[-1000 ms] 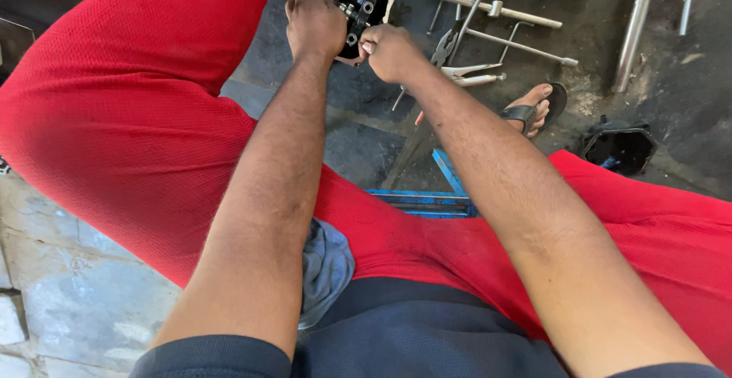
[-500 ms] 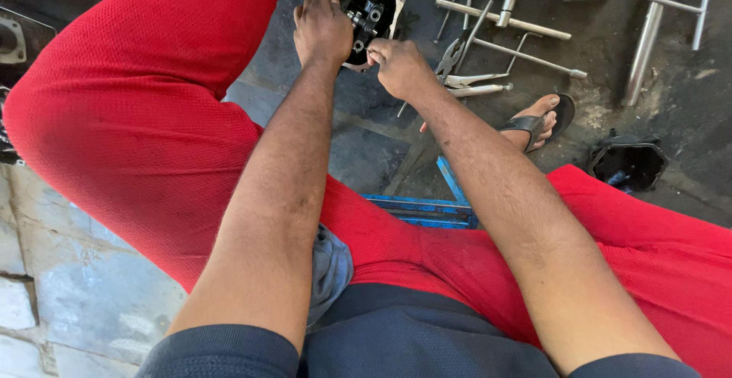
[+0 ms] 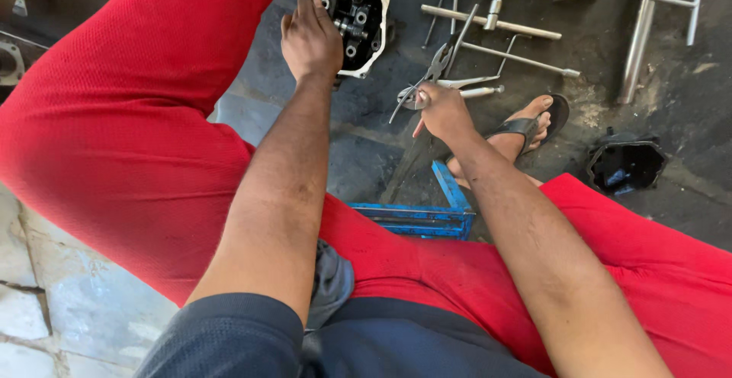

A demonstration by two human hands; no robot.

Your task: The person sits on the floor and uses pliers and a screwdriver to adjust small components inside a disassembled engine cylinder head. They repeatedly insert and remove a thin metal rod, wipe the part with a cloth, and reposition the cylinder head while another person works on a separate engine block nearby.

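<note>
- Engine head (image 3: 357, 18), cast metal, likely heavy and oily; left hand (image 3: 309, 41) fingers clasp its nine o'clock edge
- Right hand (image 3: 444, 109) fingers closed around slim, stiff pliers (image 3: 428, 79), gripped by the handles

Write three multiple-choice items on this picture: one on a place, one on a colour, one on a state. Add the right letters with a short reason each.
1. Where is the engine part?
A. on the dark floor by the left hand
B. on the blue frame
C. on the person's lap

2. What colour are the trousers?
A. green
B. red
C. white

3. What is the right hand doing?
A. resting flat and empty on the floor
B. gripping the sandal
C. holding pliers

Answers:
1 A: the left hand grips the part's edge where it sits on the floor, well above the blue frame.
2 B: both legs are clad in red cloth.
3 C: the hand is closed on the handles of the pliers, which point up and away from the sandal.
</note>
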